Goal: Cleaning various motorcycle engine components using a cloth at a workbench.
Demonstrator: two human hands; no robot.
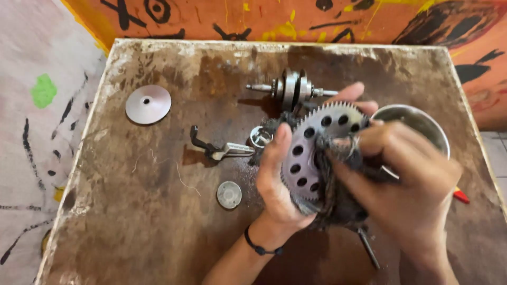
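Gear wheel (311,153), toothed, ring of holes: being held upright over stained table (158,221), gripped at lower rim by left hand (277,184). Right hand (406,179) closed on dark rag (338,203), rubbing hub. Advisable: bracing rim, working rag into holes.

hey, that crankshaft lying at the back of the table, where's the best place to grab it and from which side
Probably by the wide middle webs of the crankshaft, pinched from above. It lies on its side with thin shaft ends pointing left and right, so the thick centre looks like the balance point. The left end is open; the right end sits close to the gear and fingers.
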